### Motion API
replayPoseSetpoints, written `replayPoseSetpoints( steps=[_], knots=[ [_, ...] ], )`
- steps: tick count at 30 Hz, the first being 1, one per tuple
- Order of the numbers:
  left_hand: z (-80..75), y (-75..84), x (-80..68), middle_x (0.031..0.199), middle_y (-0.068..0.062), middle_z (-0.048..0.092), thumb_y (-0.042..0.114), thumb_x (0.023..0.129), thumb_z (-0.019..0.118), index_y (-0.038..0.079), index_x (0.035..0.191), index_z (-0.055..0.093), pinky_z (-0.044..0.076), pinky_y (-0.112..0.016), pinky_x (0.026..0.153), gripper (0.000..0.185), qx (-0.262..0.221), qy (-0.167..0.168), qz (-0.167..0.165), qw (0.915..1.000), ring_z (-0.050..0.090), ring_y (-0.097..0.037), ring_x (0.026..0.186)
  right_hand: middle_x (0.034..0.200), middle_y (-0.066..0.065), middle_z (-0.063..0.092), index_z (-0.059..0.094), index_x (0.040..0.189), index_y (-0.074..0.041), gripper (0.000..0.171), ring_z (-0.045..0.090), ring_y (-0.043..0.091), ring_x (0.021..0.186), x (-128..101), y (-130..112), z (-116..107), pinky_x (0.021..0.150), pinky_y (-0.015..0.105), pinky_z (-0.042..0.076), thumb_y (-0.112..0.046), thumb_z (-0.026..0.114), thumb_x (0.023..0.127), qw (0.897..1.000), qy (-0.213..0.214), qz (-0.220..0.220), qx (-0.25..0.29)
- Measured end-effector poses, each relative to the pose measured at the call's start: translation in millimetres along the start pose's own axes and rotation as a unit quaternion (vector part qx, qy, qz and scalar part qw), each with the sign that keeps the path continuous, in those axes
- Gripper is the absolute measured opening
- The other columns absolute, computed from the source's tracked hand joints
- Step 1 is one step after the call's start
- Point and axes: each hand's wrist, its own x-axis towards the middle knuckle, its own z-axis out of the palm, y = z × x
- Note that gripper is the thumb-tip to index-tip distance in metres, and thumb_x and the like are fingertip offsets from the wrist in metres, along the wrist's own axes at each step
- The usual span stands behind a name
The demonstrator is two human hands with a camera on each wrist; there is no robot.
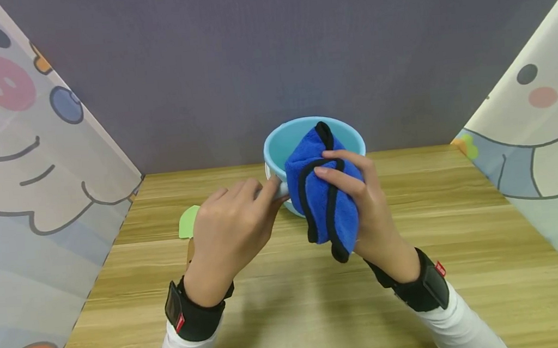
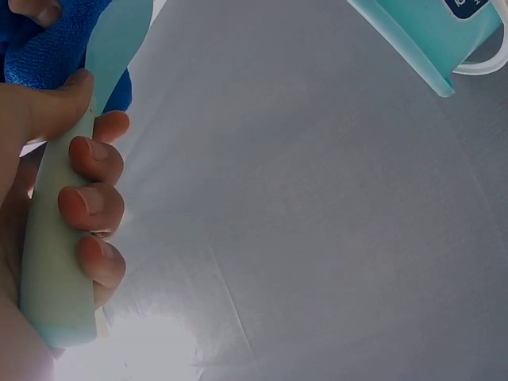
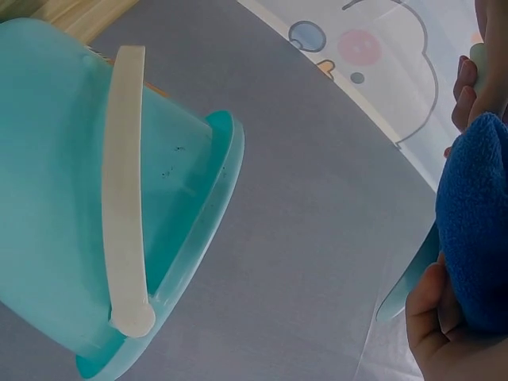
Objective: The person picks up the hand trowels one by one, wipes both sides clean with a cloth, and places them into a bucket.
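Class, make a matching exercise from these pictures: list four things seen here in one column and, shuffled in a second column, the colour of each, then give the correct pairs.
Things:
1. cloth
2. bucket
3. table
4. wrist straps

Colours:
A. light wood brown
B. black
C. deep blue with a black edge
D. pale turquoise

Pairs: 1-C, 2-D, 3-A, 4-B.

The right hand holds the cloth at the bucket's rim; the left hand grips a pale green handle.
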Motion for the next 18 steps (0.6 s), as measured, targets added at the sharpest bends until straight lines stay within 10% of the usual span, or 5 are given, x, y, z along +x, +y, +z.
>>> replayPoseSetpoints(
  steps=[18],
  knots=[
    [4.1, -0.4, -0.8, 0.063, -0.001, 0.053, 0.031, 0.093, 0.075, 0.01, 0.101, 0.07, 0.034, -0.027, 0.045, 0.023, -0.008, 0.0, -0.006, 0.9999, 0.052, -0.015, 0.051, 0.141, 0.024, 0.046, 0.051, 0.132, -0.016, 0.046, 0.048, 0.044, 0.136, 0.0, 0.6, -0.2, 0.112, 0.052, 0.045, -0.039, 0.067, 0.096, 1.0, 0.0, 0.015, -0.012]
  ],
)
